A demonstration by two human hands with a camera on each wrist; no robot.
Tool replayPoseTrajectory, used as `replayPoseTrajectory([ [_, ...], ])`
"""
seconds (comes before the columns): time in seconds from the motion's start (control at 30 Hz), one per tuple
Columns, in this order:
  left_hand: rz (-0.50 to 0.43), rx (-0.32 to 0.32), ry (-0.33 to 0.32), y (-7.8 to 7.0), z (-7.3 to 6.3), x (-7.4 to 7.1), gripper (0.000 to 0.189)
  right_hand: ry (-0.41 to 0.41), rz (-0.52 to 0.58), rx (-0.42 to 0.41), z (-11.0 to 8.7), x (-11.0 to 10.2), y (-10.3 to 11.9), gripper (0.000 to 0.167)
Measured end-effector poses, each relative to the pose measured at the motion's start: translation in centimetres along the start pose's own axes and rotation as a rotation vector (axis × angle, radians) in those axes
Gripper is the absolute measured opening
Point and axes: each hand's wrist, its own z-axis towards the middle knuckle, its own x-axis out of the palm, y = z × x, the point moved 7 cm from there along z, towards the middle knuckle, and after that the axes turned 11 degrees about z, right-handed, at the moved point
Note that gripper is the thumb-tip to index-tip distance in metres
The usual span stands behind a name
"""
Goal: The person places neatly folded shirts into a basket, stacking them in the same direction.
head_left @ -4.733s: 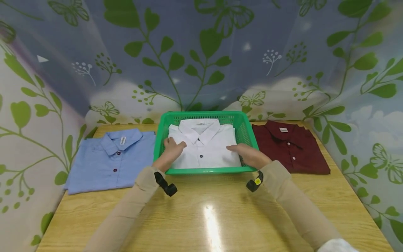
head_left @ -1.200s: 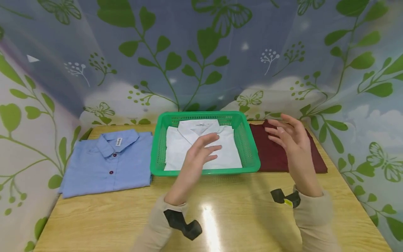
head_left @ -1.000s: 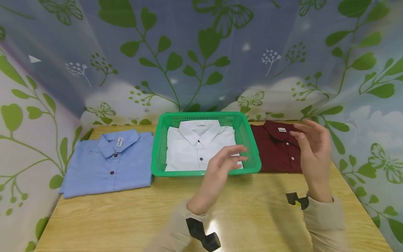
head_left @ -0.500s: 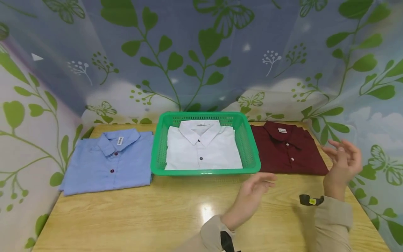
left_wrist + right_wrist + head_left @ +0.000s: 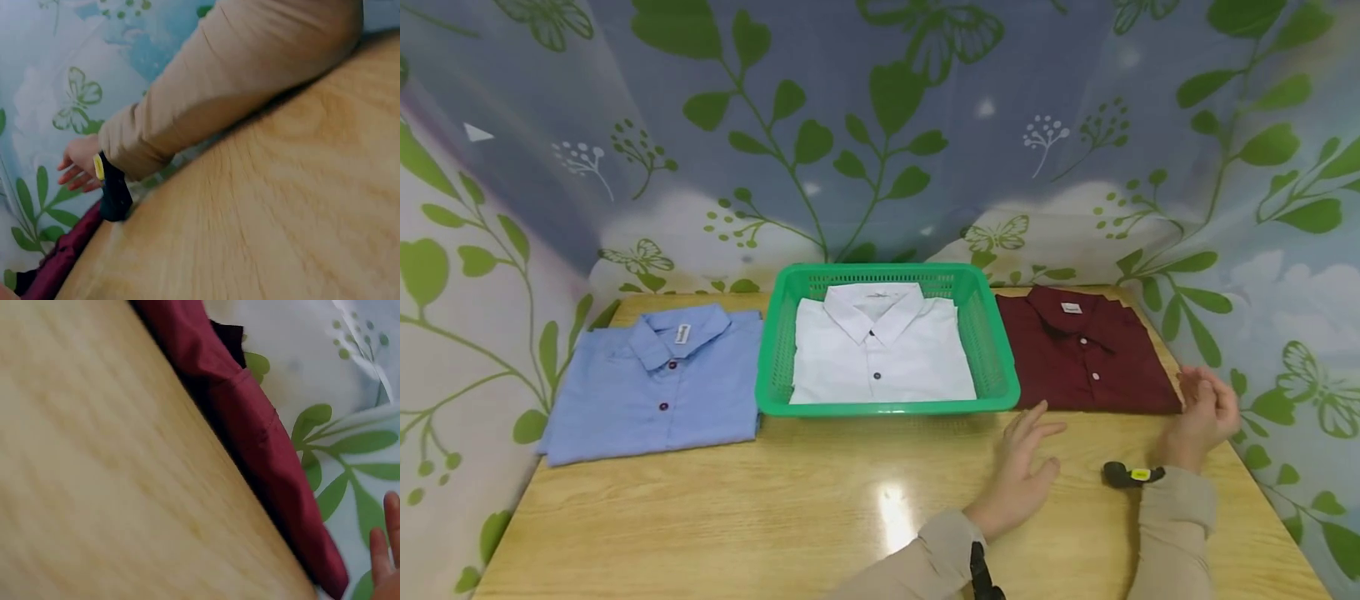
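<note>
A folded maroon shirt (image 5: 1086, 358) with white buttons lies on the table, right of the basket. Just off its right front corner is my right hand (image 5: 1204, 417), fingers loosely bent and holding nothing. The right wrist view has two of that hand's fingertips (image 5: 380, 550) beside the end of the maroon shirt (image 5: 262, 431). My left hand (image 5: 1017, 479) is in front of the shirt's left front edge, fingers spread and nothing in them; whether it touches the table I cannot tell. A folded white shirt (image 5: 910, 358) lies in the green basket (image 5: 887, 409), collar to the back.
Left of the basket lies a folded light blue shirt (image 5: 707, 400) with dark buttons. The wooden table (image 5: 737, 517) reaches back to a leaf-patterned cloth backdrop (image 5: 865, 125), which also closes off both sides.
Both hands have let go of the white shirt in the basket and swung right, down toward the maroon shirt's front corners. The three shirts and the basket stay in place.
</note>
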Motion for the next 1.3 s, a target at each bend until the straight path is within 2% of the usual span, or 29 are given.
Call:
replayPoseTrajectory([
  [0.1,0.062,-0.028,0.004,1.0,0.3,0.7,0.047,-0.012,-0.123,-0.022,0.1,-0.9,-0.1,0.013],
  [0.17,0.097,-0.040,0.000,1.6,0.5,1.0,0.048,-0.002,-0.288,-0.036,-0.3,-0.8,0.3,0.015],
  [0.2,0.114,-0.046,-0.007,2.0,0.6,1.1,0.050,-0.005,-0.389,-0.016,-0.4,-1.0,0.2,0.018],
  [0.3,0.095,-0.098,-0.008,3.2,0.6,1.3,0.051,0.030,-0.672,0.095,-0.8,-1.3,-0.4,0.033],
  [0.4,0.019,-0.162,0.007,4.1,0.4,1.3,0.050,0.122,-0.937,0.189,-0.9,-2.0,-1.2,0.052],
  [0.5,0.003,-0.208,0.019,4.6,0.5,0.9,0.049,0.203,-1.118,0.164,-0.9,-2.1,-1.3,0.055],
  [0.57,0.025,-0.220,0.024,4.8,0.7,0.7,0.051,0.208,-1.180,0.144,-0.9,-2.1,-1.2,0.051],
  [0.67,0.037,-0.224,0.038,5.1,0.8,0.4,0.056,0.173,-1.169,0.123,-0.6,-2.3,-1.1,0.042],
  [0.8,0.018,-0.188,0.044,5.3,1.0,0.1,0.059,0.069,-0.979,0.142,-0.3,-2.8,-1.2,0.031],
  [0.9,0.044,-0.144,0.041,5.2,1.0,-0.3,0.058,0.013,-0.859,0.144,-0.5,-3.0,-1.2,0.030],
  [1.13,0.124,-0.023,0.046,4.7,0.7,-0.7,0.039,0.019,-0.828,0.084,-1.0,-3.2,0.0,0.032],
  [1.3,0.153,0.016,0.067,4.5,-0.1,-0.5,0.030,0.034,-0.823,0.090,-1.7,-3.8,1.7,0.031],
])
